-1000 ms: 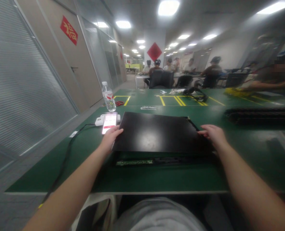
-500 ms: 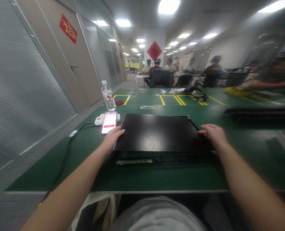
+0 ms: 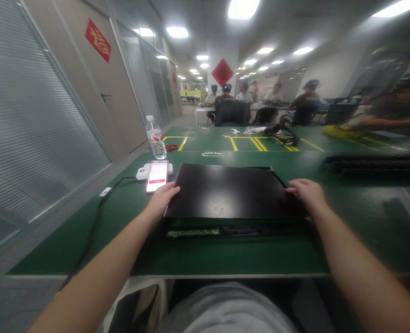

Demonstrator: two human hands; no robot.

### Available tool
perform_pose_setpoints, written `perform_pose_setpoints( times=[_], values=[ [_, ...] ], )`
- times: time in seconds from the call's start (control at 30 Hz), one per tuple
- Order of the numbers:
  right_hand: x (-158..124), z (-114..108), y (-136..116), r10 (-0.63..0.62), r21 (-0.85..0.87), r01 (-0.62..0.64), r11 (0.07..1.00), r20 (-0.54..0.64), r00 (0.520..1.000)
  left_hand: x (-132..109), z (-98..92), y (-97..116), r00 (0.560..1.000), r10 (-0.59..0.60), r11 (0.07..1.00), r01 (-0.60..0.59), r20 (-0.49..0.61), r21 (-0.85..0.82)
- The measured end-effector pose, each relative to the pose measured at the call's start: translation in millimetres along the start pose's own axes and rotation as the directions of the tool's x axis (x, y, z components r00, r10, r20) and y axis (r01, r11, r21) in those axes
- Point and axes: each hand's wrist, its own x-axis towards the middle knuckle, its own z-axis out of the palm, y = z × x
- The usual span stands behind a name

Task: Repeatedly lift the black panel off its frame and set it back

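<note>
A dark, glossy display panel (image 3: 225, 192) lies in front of me on the green table. My left hand (image 3: 163, 198) is closed on its left edge, thumb on the top surface. At the right edge, my right hand (image 3: 307, 192) pinches the side with thumb and fingertips. Along the panel's near edge shows a strip of green circuit board (image 3: 192, 233), with black parts to the right of it. A thin dark frame edge (image 3: 277, 178) shows at the panel's far right corner. What lies under the panel is hidden.
Left of the panel are a lit phone (image 3: 156, 176), a white power strip (image 3: 142, 172) with a black cable (image 3: 99, 212), and a water bottle (image 3: 156, 138). Red scissors (image 3: 171, 147) lie behind. A long black part (image 3: 374, 165) lies to the right. Several people sit farther back.
</note>
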Motion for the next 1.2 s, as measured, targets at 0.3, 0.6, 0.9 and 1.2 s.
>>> perform_pose_setpoints(
  times=[0.3,0.6,0.9,1.2],
  values=[
    [10.6,-2.5,9.3,-0.049,-0.198,0.051,0.979,0.014,0.999,1.1,0.2,-0.3,1.0,-0.019,1.0,0.019,-0.011,0.002],
    [4.7,-2.7,0.3,-0.1,-0.318,0.102,0.943,0.021,0.995,0.7,2.1,0.2,0.999,-0.028,1.0,0.028,-0.024,0.002],
    [2.3,-2.6,-1.7,-0.132,-0.339,0.131,0.931,0.022,0.991,0.5,1.9,1.2,0.999,-0.028,1.0,0.028,-0.027,-0.002],
    [-0.6,-3.2,-4.8,-0.133,-0.365,0.134,0.921,0.029,0.991,-1.6,3.1,3.3,1.0,-0.019,1.0,0.019,-0.008,0.025]
  ],
)
